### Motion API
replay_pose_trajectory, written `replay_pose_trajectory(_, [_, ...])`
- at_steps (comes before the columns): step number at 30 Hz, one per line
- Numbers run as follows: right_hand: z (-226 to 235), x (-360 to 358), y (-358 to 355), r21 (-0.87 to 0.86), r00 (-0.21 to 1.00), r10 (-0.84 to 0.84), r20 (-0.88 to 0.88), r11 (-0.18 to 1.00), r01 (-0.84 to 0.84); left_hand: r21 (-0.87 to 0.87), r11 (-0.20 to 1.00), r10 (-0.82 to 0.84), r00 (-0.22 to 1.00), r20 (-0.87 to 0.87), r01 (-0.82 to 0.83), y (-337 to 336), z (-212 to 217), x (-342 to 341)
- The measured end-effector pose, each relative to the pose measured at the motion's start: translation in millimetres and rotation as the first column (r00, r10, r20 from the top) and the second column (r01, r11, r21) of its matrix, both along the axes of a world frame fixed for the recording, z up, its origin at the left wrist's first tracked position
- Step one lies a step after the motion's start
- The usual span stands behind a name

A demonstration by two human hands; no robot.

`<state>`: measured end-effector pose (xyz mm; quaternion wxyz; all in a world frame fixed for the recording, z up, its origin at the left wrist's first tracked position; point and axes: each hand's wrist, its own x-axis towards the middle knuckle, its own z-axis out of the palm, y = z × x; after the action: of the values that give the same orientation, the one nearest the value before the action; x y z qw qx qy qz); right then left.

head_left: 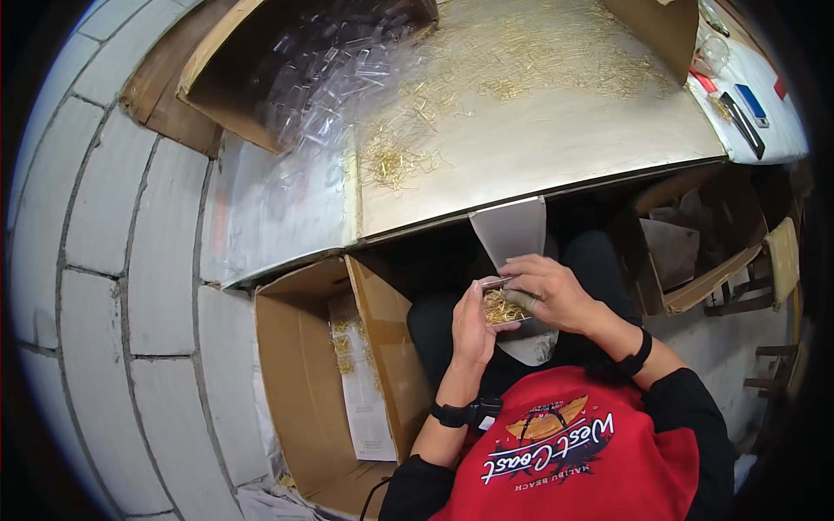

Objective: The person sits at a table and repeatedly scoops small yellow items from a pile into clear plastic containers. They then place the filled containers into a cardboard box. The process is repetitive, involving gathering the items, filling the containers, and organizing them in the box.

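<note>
In front of my red shirt, both hands meet at a small clear plastic box (496,323) filled with thin gold-coloured metal pieces (504,306) that look like small wire hooks. My left hand (472,330) grips the box from its left side, thumb and fingers around the edges. My right hand (549,293) is bent over the box's far and right sides, its fingertips at the upper edge and its thumb close to the metal pieces. A light grey chute (512,227) slopes down from the table edge just beyond my hands.
More gold pieces (395,161) lie scattered over the beige tabletop (539,143). Clear plastic boxes (326,100) pile at the far left. An open cardboard box (300,365) with small filled packs stands at my left, another carton (704,286) at right. A blue object (750,102) lies far right.
</note>
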<state>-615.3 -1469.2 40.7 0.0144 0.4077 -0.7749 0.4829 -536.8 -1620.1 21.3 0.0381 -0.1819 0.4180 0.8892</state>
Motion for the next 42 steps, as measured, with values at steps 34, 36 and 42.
replay_pose_trajectory(34, [19,11,-8,0.121,0.977,-0.052,-0.208,0.989,0.079,0.048,0.999,0.027,0.998,-0.062,-0.024,3,-1,-8])
replay_pose_trajectory(36, [13,12,-9,0.122,0.995,-0.039,-0.089,0.991,0.05,0.064,0.998,0.019,0.998,-0.061,-0.015,2,2,-8])
replay_pose_trajectory(42, [13,19,-4,0.139,0.991,-0.029,-0.134,0.989,0.048,-0.042,0.979,0.201,0.98,0.01,-0.2,-5,-9,0])
